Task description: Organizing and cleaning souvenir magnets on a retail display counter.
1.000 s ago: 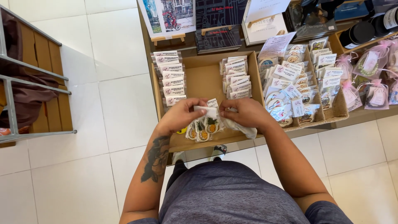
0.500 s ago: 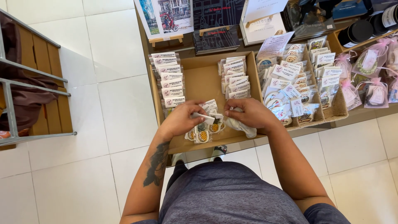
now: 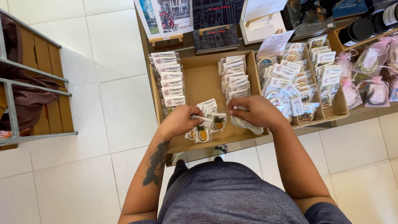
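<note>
The person stood at a low table [image 3: 248, 143] with a shallow cardboard box [image 3: 203, 83] before them. The left hand [image 3: 180, 120] was pinching the white card top of a small clear packet [image 3: 205, 120], its fingers pressed together on it, over the near part of the box. The right hand [image 3: 257, 111] was closed around a bunch of similar packets [image 3: 246, 124] at the box's near right corner.

Compared with a second earlier, both hands had moved slightly apart, and the pineapple packets [image 3: 209, 128] under them lay more fanned out and easier to see; they rested on the box floor between the two hands. This suggested that one packet was being drawn away from the others, so the sorting was in progress, not finished.

Two rows of packets, a left row [image 3: 168, 76] and a middle row [image 3: 234, 74], stood farther back in the box. A woven basket [image 3: 338, 108] of more packets stood just right of it.
</note>
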